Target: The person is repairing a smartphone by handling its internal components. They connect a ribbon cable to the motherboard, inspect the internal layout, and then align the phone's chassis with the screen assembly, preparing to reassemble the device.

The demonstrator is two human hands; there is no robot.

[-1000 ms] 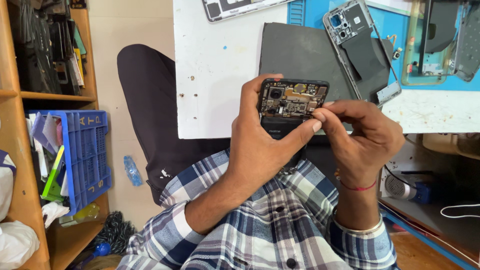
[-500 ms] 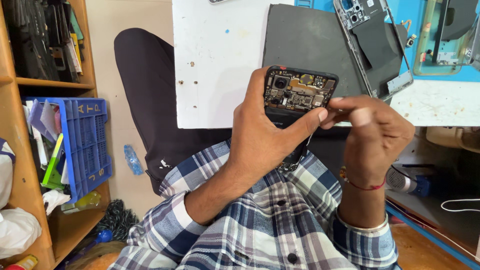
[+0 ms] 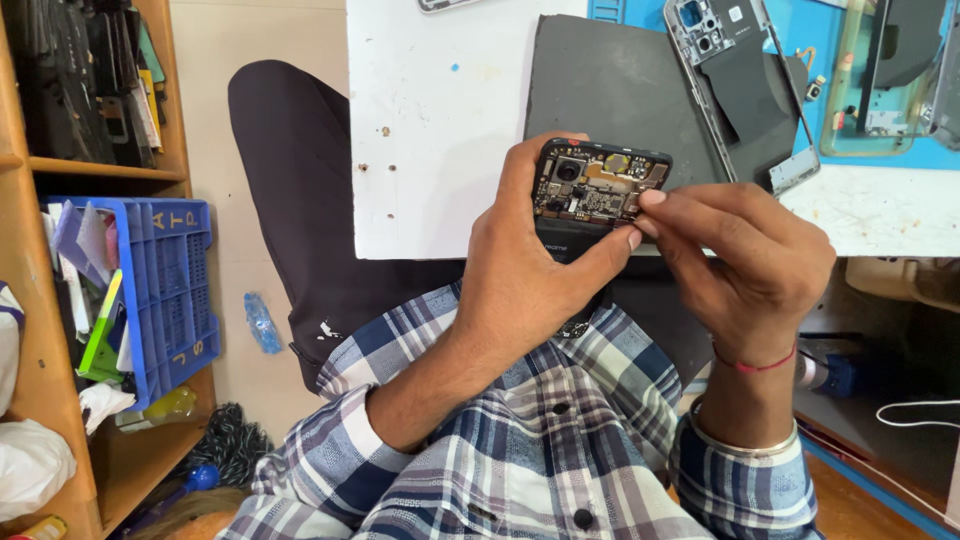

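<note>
My left hand [image 3: 525,270] grips an opened black phone [image 3: 590,195], back cover off, with its circuit board and camera module showing. The phone is held upright in front of my chest, thumb on its right side. My right hand [image 3: 745,265] comes in from the right, and its pinched fingertips touch the right edge of the board. Whether they hold a small part I cannot tell.
A white table [image 3: 440,130] carries a dark grey mat [image 3: 610,80] and a blue mat [image 3: 800,40] with a phone frame [image 3: 730,80] and a greenish cover [image 3: 880,75]. On the left, wooden shelves [image 3: 60,170] hold a blue crate [image 3: 165,290] and clutter.
Both hands and the phone sit slightly lower and further right in view. My right fingertips have closed in on the board's right edge.
</note>
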